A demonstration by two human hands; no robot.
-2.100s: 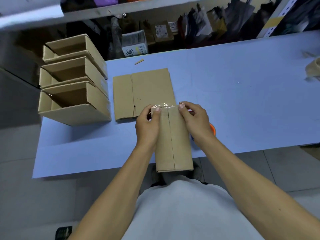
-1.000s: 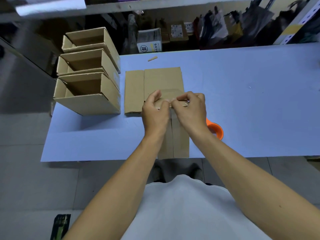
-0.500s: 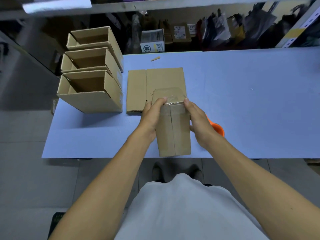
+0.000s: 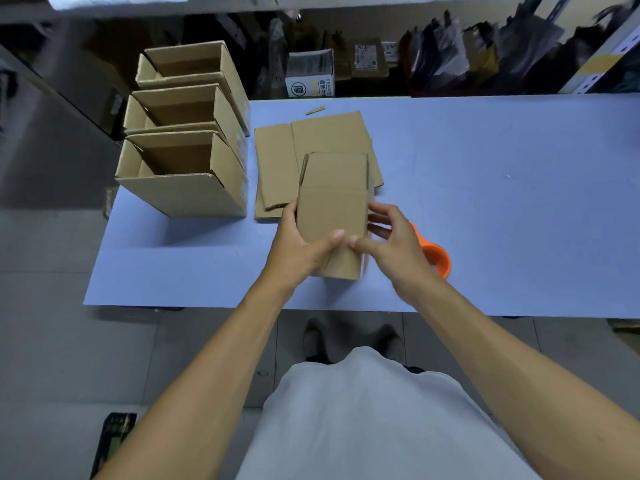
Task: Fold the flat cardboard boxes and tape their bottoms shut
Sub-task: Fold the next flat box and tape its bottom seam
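You are gripping the folded box (image 4: 332, 216) with your left hand (image 4: 294, 244), holding it just above the table (image 4: 485, 202); your right hand (image 4: 391, 244), fingers loosely spread, is touching its side. It probably belongs next beside the finished boxes (image 4: 183, 174).

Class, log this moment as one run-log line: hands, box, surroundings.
left hand: grips box | right hand: touching box side | flat cardboard: behind | finished boxes: three, left | tape dispenser: right

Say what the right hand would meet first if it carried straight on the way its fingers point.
Likely the held box: the right hand's fingers point left at its near side, seemingly almost touching.
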